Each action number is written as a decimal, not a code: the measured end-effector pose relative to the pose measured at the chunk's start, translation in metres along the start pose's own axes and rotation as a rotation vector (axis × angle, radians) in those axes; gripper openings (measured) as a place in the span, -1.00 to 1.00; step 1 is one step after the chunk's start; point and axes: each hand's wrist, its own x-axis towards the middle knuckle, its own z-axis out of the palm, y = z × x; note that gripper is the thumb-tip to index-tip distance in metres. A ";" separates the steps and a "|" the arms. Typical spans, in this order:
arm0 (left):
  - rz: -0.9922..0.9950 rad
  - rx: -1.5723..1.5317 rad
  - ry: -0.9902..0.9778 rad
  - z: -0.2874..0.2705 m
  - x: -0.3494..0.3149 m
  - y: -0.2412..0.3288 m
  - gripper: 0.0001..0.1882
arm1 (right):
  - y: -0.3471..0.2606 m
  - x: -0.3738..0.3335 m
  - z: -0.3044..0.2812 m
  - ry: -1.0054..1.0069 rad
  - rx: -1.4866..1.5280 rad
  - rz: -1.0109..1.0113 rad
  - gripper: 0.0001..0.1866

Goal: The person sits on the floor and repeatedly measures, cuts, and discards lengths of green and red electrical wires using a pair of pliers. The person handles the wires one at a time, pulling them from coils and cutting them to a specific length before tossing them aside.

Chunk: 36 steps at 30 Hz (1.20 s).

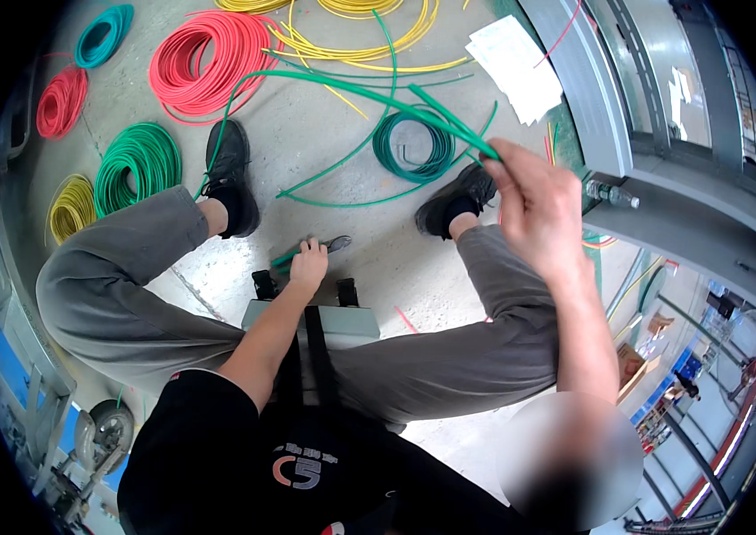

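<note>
My right hand point(534, 205) is raised on the right, its fingers pinched around green wires point(360, 86). From there the wires arch left over the floor, and a shorter doubled stretch lies close to the grip. Lower and nearer the middle, my left hand point(309, 264) is closed on a pair of pliers point(339, 242). Their metal jaws point right, and green handles stick out on the left of the fingers. Between my feet and beyond them, a coil of dark green wire point(413, 144) lies on the floor, with loose green strands around it.
Red coils point(174, 67), a green coil point(135, 174), a teal coil point(103, 36) and yellow wire point(73, 209) lie at left and far. White papers point(516, 67) lie far right beside a grey metal frame point(605, 134). A plastic bottle point(611, 193) rests by the frame.
</note>
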 end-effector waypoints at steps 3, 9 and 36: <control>0.013 0.143 0.130 -0.019 0.001 -0.010 -0.72 | -0.010 0.002 -0.009 -0.018 0.017 0.000 -0.78; 0.334 -0.025 -0.080 -0.023 0.029 -0.042 -0.58 | -0.027 0.004 -0.030 -0.162 0.129 0.020 -0.80; 0.199 -1.624 0.194 -0.376 -0.096 0.013 -0.31 | -0.062 -0.026 -0.031 -0.140 0.163 -0.061 -0.86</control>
